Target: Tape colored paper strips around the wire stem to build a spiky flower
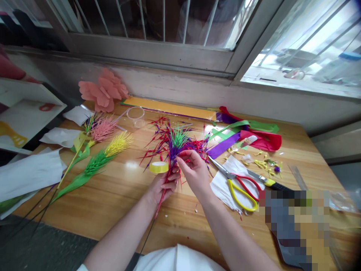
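Left hand (163,187) clamps the stem (160,203); right hand (194,171) meets the spike (178,141), pinch unclear from here. Looks part-built: red strips (199,146) lie loose, yellow-green spike (102,160) seemingly finished.

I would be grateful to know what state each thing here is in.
Left hand: closed around red stem
Right hand: fingers bent, at purple spikes
Tape roll: beside left hand
Scissors: on white paper, blades apparently shut
Utility knife: blade out
Pink paper flower: petals spread
Green-yellow artificial stalk: lying down
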Demonstrator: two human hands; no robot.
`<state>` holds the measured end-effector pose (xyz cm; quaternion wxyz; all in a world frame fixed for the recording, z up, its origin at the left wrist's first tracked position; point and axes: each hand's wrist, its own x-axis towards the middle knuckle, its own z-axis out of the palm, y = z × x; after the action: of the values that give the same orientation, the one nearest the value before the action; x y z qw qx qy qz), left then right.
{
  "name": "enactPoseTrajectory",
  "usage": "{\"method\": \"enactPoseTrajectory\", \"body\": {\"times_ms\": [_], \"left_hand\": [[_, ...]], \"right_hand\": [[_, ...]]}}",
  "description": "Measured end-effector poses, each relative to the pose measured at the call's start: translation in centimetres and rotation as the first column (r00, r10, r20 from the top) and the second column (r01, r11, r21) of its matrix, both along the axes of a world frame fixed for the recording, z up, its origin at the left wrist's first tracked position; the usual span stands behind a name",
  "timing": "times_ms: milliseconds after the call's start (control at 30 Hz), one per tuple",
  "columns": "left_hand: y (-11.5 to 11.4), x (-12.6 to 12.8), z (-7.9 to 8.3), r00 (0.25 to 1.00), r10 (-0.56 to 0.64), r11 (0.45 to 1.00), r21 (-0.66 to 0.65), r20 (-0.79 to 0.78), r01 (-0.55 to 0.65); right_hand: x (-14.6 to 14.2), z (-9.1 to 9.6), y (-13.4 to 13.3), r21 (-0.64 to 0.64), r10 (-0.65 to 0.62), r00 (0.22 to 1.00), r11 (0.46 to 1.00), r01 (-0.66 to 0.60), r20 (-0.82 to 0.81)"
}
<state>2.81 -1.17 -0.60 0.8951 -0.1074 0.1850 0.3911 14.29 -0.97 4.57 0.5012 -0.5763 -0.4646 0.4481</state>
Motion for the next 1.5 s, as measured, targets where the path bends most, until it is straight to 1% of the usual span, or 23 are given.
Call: {"method": "enactPoseTrajectory", "body": {"times_ms": [67,133,233,333,433,633,700,767,833,900,1067,1167,1400,1500], "left_hand": [[0.0,0.0,-0.1,1.000,-0.010,1.000,-0.011,-0.022,0.010],[0.1,-0.1,-0.1,1.000,-0.018,0.999,-0.037,-0.017,0.017],[0.0,-0.1,-0.1,1.000,-0.005,0.998,-0.068,0.023,0.006],[0.0,-0.1,0.0,0.999,0.005,0.997,-0.072,0.045,-0.002],[-0.1,-0.1,0.1,0.999,0.003,0.998,-0.065,0.042,0.000],[0.0,-0.2,0.3,1.000,0.002,0.998,-0.069,0.004,-0.002],[0.0,-0.2,0.4,1.000,0.004,0.997,-0.077,0.011,-0.003],[0.0,-0.2,0.5,1.000,0.003,0.996,-0.085,0.024,-0.001],[0.0,-0.2,0.6,1.000,0.000,0.996,-0.093,0.028,0.002],[-0.1,-0.2,0.6,1.000,0.001,0.995,-0.097,0.022,0.001],[-0.1,0.0,0.5,1.000,0.010,0.995,-0.097,0.007,-0.010],[-0.1,0.0,0.5,1.000,0.009,0.995,-0.095,0.001,-0.009],[-0.1,0.0,0.9,1.000,-0.005,0.998,-0.069,-0.022,0.004],[-0.2,0.1,1.0,0.995,0.013,1.000,0.030,-0.098,-0.010]], "right_hand": [[-0.3,-0.3,0.1,0.008,0.009,0.995,1.000,-0.010,0.095],[-0.5,-0.6,0.1,0.010,0.011,0.991,1.000,-0.012,0.134],[-0.7,-0.7,0.1,0.010,0.002,0.995,1.000,-0.004,0.099],[-0.8,-0.3,0.0,-0.014,0.018,0.999,1.000,-0.018,0.046],[-1.0,0.0,-0.1,-0.014,0.020,0.998,1.000,-0.020,0.052],[-0.9,-0.5,-0.2,0.100,-0.004,0.982,0.995,-0.015,0.189],[-0.9,-0.8,-0.3,0.146,-0.026,0.978,0.989,-0.005,0.206],[-0.9,-1.0,-0.6,0.206,-0.081,0.973,0.978,0.035,0.217],[-0.9,-1.2,-0.9,0.230,-0.110,0.972,0.971,0.061,0.207],[-0.8,-1.3,-1.1,0.192,-0.086,0.983,0.980,0.053,0.164],[-0.8,-1.0,-1.0,0.068,0.015,0.997,0.998,-0.020,0.072],[-0.7,-0.9,-0.7,0.009,0.026,0.999,1.000,-0.026,0.041],[-0.5,-1.3,-0.6,-0.003,0.035,0.999,0.999,-0.035,-0.020],[-0.4,-1.6,-0.6,0.008,0.037,0.999,0.999,-0.037,-0.038]]}}
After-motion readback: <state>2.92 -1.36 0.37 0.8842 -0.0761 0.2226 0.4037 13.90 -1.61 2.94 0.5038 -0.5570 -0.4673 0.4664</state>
